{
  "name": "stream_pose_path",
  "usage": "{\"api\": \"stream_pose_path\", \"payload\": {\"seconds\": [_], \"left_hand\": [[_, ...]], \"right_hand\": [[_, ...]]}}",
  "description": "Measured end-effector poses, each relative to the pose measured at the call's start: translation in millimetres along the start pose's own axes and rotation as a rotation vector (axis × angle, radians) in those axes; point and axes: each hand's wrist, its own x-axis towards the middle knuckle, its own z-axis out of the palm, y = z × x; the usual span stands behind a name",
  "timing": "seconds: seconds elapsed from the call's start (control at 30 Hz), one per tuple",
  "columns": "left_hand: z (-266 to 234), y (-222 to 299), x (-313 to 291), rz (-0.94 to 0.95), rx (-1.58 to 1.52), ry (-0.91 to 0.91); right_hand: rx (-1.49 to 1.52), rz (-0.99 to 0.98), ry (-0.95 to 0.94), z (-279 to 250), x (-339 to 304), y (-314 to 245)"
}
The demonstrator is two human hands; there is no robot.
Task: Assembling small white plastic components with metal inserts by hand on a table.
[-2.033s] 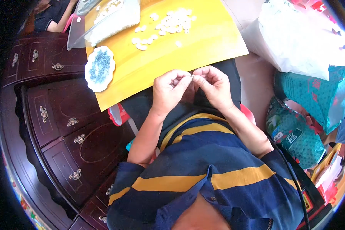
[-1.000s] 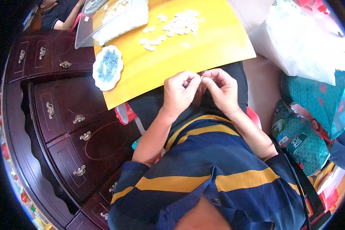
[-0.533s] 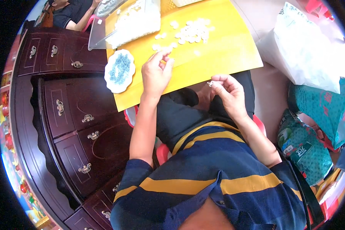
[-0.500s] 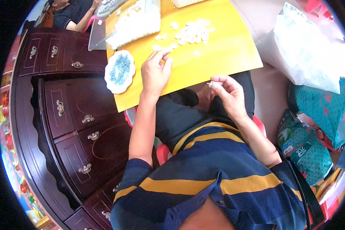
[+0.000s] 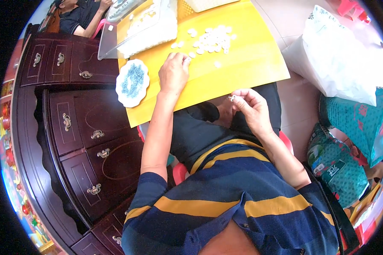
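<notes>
My left hand (image 5: 173,75) is over the yellow tabletop (image 5: 225,74), its thumb and fingers pinched together at a small white round piece, mostly covered by the fingertips. Several loose white round pieces (image 5: 215,39) lie scattered beyond it. To the left of that hand, a scalloped white dish (image 5: 121,95) holds many thin bluish metal bits (image 5: 134,80). My right hand (image 5: 256,114) is above my lap just off the table's near edge. Its thumb and forefinger pinch a small whitish piece (image 5: 231,98), too small to make out fully.
A clear plastic box (image 5: 168,32) full of white pieces stands at the back left of the table. Dark wooden drawers (image 5: 81,110) run along the left. A white sack (image 5: 327,59) and teal bags (image 5: 342,170) stand at right. Another person (image 5: 83,19) sits at far left.
My left hand has turned and closed its fingertips on a white piece at the near side of the scatter. My right hand has barely moved and keeps its pinch.
</notes>
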Motion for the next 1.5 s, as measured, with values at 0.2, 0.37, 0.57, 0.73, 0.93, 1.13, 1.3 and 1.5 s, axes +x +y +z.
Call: {"api": "stream_pose_path", "payload": {"seconds": [0.2,0.37,0.57,0.73,0.93,1.13,1.3,1.5], "left_hand": [[-6,12,-17,0.078,-0.089,0.033],[-27,50,-47,0.000,-0.548,0.076],[-18,64,-80,-0.100,-0.932,-0.048],[-12,76,-91,-0.276,-1.358,-0.164],[-13,79,-95,-0.361,-1.443,-0.216],[-20,84,-96,-0.305,-1.242,-0.152],[-15,91,-100,-0.284,-1.239,-0.079],[-13,89,-101,-0.203,-1.138,-0.082]], "right_hand": [[0.004,-0.012,-0.007,-1,0,-1],[0.027,-0.027,-0.022,-3,2,-1],[0.033,-0.021,-0.028,-1,1,-3],[0.022,-0.051,-0.041,0,0,-1],[0.049,-0.043,-0.038,3,-1,-3],[0.122,-0.027,-0.035,7,-4,-5],[0.098,-0.046,-0.040,8,-4,-4],[0.079,-0.041,-0.041,7,-4,-1]]}}
